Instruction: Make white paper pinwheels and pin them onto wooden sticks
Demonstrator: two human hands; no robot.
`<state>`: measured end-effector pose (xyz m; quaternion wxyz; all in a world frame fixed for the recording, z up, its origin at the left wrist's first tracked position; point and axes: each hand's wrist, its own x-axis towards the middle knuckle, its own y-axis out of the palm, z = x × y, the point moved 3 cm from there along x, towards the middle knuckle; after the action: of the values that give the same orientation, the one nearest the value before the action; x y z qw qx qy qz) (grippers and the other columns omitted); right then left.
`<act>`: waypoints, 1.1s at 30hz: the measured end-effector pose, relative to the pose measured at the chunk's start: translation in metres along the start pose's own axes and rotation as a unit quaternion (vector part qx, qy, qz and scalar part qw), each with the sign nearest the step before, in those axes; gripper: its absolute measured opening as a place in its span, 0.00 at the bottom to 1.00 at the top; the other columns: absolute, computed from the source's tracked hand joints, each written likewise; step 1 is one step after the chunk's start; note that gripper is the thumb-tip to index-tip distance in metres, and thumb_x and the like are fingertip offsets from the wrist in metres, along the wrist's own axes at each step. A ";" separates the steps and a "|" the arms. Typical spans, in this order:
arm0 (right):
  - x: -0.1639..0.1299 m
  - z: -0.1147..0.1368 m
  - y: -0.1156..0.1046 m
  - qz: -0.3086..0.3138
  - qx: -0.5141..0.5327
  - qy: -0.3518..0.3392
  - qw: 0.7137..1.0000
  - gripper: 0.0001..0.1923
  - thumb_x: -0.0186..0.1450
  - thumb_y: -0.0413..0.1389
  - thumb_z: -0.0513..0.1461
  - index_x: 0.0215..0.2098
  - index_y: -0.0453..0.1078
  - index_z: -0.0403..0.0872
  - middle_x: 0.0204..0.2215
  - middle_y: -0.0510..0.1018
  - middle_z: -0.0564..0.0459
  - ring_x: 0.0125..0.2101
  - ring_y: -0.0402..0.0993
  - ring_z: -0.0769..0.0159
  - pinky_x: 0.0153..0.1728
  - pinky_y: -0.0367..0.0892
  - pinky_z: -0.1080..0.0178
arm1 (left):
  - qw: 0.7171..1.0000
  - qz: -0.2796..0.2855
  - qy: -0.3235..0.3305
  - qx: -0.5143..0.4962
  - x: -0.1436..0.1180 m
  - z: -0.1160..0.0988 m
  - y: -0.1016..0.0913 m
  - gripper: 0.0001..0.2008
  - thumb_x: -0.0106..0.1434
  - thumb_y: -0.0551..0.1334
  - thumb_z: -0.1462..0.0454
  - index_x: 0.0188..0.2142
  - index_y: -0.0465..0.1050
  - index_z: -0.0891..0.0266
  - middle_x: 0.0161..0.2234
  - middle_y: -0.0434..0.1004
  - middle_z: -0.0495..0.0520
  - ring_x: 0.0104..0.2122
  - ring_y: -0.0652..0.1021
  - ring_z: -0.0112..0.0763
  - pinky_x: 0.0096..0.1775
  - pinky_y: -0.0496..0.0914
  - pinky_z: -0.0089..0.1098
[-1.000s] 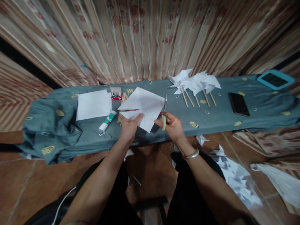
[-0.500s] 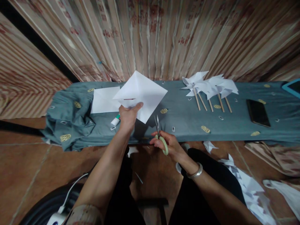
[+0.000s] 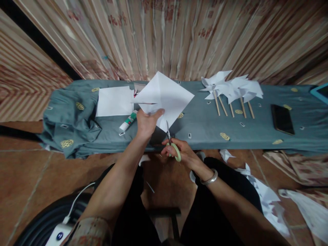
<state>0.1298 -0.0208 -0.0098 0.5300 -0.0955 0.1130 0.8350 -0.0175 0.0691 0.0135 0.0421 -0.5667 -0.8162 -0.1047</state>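
Two hands on the job: left hand clamped on the paper square, thumb on top, other fingers mostly hidden under it; right hand has its fingers curled round the green handles of the scissors, exact finger placement in the loops hard to make out. Square sits tilted corner-on over the cloth-covered table, a slit running in from its left corner. Blades meet the square's near corner; can't tell if paper is between them. Small box behind the square's left side is mostly covered, contents unreadable. Paper stack left of the square, its right end partly blocked. Glue stick lies near-left of the square, one end behind the left hand. Tablet, far right of the square, cut off by the frame. Table's near edge runs just below the square, right hand overlapping it in view. Left of the square is tight; most room is to its right, before the pinwheels, with the phone further out.
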 end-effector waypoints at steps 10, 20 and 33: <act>0.001 -0.004 0.000 0.003 -0.013 -0.006 1.000 0.21 0.58 0.61 0.54 0.37 0.71 0.46 0.28 0.79 0.52 0.26 0.71 0.70 0.28 0.64 0.65 | 1.000 0.005 -0.003 -0.018 -0.002 0.001 0.003 0.11 0.46 0.71 0.66 0.31 0.77 0.65 0.33 0.81 0.54 0.35 0.80 0.36 0.45 0.73 0.36; 0.002 -0.005 0.000 -0.014 -0.008 -0.001 1.000 0.22 0.57 0.62 0.54 0.38 0.71 0.46 0.26 0.78 0.54 0.25 0.70 0.71 0.28 0.63 0.67 | 1.000 0.002 -0.016 -0.024 -0.003 0.002 0.003 0.12 0.44 0.71 0.64 0.31 0.76 0.62 0.32 0.81 0.52 0.33 0.78 0.36 0.43 0.75 0.37; 0.002 -0.005 0.002 -0.026 0.018 -0.016 0.999 0.20 0.55 0.64 0.51 0.37 0.71 0.47 0.25 0.79 0.55 0.24 0.71 0.71 0.26 0.65 0.67 | 1.000 0.005 -0.018 -0.017 -0.002 0.005 0.001 0.10 0.46 0.71 0.65 0.30 0.77 0.64 0.32 0.81 0.53 0.37 0.80 0.39 0.48 0.73 0.41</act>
<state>0.1277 -0.0212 -0.0153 0.5546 -0.0760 0.1169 0.8204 -0.0155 0.0689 0.0086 0.0182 -0.5734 -0.8118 -0.1085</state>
